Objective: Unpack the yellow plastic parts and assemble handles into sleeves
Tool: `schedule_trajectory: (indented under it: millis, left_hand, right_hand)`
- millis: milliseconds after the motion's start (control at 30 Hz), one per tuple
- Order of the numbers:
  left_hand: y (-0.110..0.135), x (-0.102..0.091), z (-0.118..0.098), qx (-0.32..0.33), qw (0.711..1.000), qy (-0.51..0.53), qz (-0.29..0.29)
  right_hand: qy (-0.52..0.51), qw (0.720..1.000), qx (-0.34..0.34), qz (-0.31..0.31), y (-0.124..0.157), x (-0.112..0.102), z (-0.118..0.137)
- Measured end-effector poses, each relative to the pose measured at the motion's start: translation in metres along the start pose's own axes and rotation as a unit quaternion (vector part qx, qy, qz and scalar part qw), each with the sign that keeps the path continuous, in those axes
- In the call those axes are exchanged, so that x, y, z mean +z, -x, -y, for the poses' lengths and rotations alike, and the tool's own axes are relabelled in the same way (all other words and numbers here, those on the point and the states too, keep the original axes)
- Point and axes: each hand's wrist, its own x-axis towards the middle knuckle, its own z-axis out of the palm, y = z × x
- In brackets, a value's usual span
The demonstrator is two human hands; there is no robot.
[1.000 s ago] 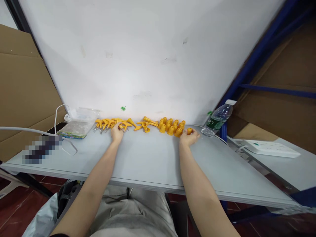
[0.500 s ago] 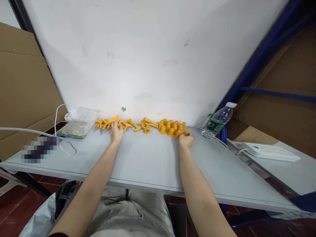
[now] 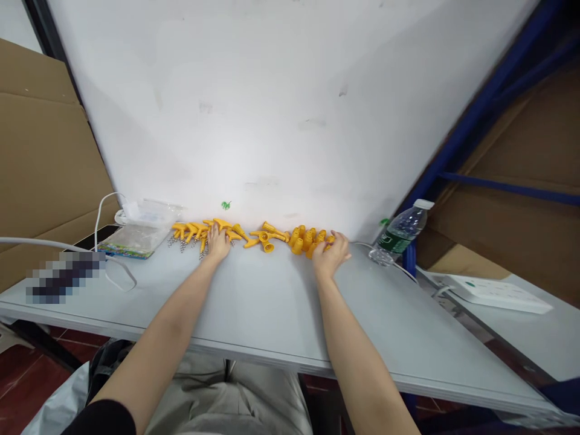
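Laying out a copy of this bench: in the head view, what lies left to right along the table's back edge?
Clear plastic bag → yellow plastic pronged pieces → left hand → yellow trumpet-shaped pieces → yellow plastic cups → right hand → clear water bottle with green label → white power strip.

Open passage over the near tabletop point(image 3: 272, 308); yellow parts point(image 3: 272, 232) along the white board point(image 3: 272, 121); bottle point(image 3: 401, 231) at right
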Motion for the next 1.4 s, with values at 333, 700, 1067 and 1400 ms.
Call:
schedule_trajectory:
  millis: [333, 700, 1067, 1400]
  left_hand:
    - [-0.009, -0.001, -0.021, 0.007, 0.999, -0.029, 0.031]
    - [0.008, 0.007, -0.072, 0.137, 0.959, -0.147, 0.202]
    - [-0.001, 0.002, -0.081, 0.035, 0.943, -0.192, 0.269]
    - [-0.004, -0.016, -0.057, 0.024, 0.976, 0.205, 0.066]
  right_hand:
    - [-0.02, 0.987, -0.116, 0.113, 0.015, 0.009, 0.025]
    - [-0.043, 0.978, -0.145, 0.143, 0.018, 0.01, 0.024]
    - [-0.08, 0.969, -0.21, 0.098, 0.02, 0.021, 0.014]
    - [-0.075, 0.967, -0.214, 0.116, 0.022, 0.014, 0.031]
